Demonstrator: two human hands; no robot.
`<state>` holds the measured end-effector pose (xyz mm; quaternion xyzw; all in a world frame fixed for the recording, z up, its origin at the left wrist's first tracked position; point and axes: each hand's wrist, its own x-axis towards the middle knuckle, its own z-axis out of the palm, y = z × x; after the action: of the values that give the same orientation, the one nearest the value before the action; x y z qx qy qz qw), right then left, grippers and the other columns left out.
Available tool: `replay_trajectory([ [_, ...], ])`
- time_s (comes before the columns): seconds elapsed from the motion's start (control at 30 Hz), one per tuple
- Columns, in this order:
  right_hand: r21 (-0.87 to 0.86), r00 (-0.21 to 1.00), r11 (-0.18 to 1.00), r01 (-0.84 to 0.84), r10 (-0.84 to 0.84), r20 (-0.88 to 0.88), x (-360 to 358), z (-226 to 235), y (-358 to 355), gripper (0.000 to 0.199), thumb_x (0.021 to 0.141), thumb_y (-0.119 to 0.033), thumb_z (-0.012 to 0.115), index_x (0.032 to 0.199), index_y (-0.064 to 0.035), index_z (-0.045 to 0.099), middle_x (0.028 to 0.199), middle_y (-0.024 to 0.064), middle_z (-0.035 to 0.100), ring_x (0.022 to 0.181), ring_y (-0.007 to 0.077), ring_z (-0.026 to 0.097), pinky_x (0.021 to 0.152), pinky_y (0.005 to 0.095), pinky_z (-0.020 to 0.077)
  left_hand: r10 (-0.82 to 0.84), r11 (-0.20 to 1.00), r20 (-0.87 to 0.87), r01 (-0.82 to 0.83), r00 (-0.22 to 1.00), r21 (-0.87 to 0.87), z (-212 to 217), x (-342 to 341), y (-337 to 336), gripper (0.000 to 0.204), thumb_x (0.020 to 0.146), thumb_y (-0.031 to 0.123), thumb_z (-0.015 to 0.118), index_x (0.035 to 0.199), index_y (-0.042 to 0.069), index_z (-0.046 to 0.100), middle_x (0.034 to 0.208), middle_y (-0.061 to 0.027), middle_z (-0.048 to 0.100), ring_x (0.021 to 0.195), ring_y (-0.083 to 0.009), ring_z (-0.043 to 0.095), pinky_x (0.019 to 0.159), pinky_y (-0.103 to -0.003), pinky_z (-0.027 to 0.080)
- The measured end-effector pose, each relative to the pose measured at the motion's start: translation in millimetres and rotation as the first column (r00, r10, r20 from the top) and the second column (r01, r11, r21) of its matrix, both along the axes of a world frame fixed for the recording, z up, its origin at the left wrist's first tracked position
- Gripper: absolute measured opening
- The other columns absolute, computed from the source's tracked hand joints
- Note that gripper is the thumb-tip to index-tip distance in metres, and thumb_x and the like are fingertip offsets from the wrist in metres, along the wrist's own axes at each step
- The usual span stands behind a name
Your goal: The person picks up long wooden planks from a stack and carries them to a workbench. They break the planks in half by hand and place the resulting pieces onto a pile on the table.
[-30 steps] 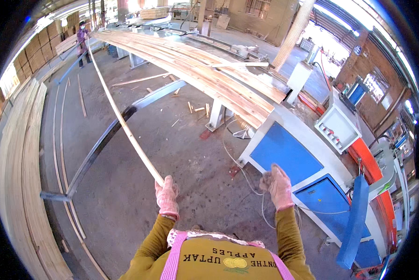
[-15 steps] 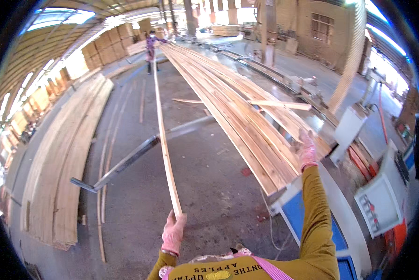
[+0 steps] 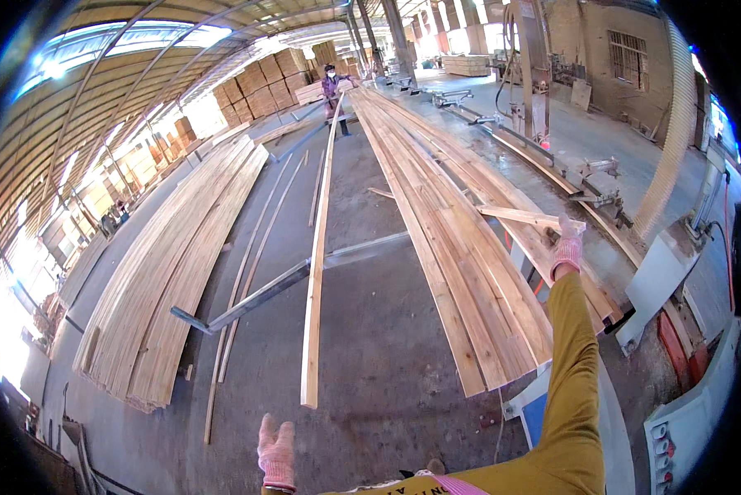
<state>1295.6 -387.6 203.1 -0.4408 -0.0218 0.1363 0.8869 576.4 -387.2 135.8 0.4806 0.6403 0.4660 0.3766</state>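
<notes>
Plank (image 3: 314,272) hangs free in mid-air, near end just beyond the left hand (image 3: 276,450), open and holding nothing, while the right hand (image 3: 566,250) grips a short board (image 3: 523,216) on the right stack (image 3: 453,247), so it could slam down and bounce.

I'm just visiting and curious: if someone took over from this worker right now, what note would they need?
Left hand: gloved, open and empty, just short of the near end of the long pale wooden plank.
Right hand: on the end of a short wooden strip lying across the right-hand plank stack; grip unclear.
The plank crosses a grey steel bar; a co-worker stands at its far end.
Left: the plank is not on that stack.
</notes>
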Motion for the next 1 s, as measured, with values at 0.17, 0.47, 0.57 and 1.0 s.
replay_trajectory([
  [0.17,0.037,0.999,0.999,0.019,-0.020,0.033,9.7,4.7,2.9,0.025,0.085,-0.016,0.071,0.101,-0.0053,0.055,0.085,0.0107,0.064,0.062,0.0209,0.064,0.046,0.0349,0.0530,-0.083,0.996,-0.014,0.084,0.996,0.017,14.6,26.2,-16.6,0.071,0.085,0.014,0.073,0.145,0.000,0.037,0.140,-0.0170,0.049,0.118,-0.0238,0.055,0.099,-0.034,0.045],
  [0.47,-0.092,0.874,0.984,0.153,-0.091,0.477,-45.5,153.2,-66.3,0.023,0.085,-0.020,0.069,0.101,-0.0049,0.063,0.087,0.0040,0.064,0.066,0.0153,0.060,0.054,0.0282,0.0494,-0.181,0.959,-0.080,0.194,0.980,0.208,52.0,55.9,-19.9,0.057,0.086,0.009,0.069,0.139,0.002,0.048,0.133,-0.0138,0.054,0.107,-0.0191,0.059,0.089,-0.029,0.051],
  [0.57,-0.067,0.763,0.961,0.270,-0.171,0.624,-85.0,219.5,-127.8,0.025,0.087,-0.020,0.066,0.106,-0.0035,0.064,0.090,0.0045,0.065,0.068,0.0125,0.059,0.054,0.0257,0.0469,-0.282,0.948,-0.006,0.279,0.960,0.152,71.4,77.0,-22.7,0.056,0.086,0.011,0.069,0.138,0.004,0.049,0.127,-0.0124,0.057,0.099,-0.0179,0.061,0.084,-0.029,0.053],
  [1.0,-0.010,0.308,0.924,0.381,-0.117,0.944,-362.1,237.9,-305.0,0.033,0.085,-0.014,0.060,0.113,0.0023,0.061,0.103,0.0146,0.067,0.091,0.0223,0.064,0.084,0.0331,0.0503,-0.873,0.429,0.356,0.871,0.332,0.239,103.7,142.0,-112.0,0.054,0.093,0.007,0.062,0.143,0.004,0.042,0.128,-0.0080,0.055,0.104,-0.0112,0.056,0.090,-0.025,0.048],
])
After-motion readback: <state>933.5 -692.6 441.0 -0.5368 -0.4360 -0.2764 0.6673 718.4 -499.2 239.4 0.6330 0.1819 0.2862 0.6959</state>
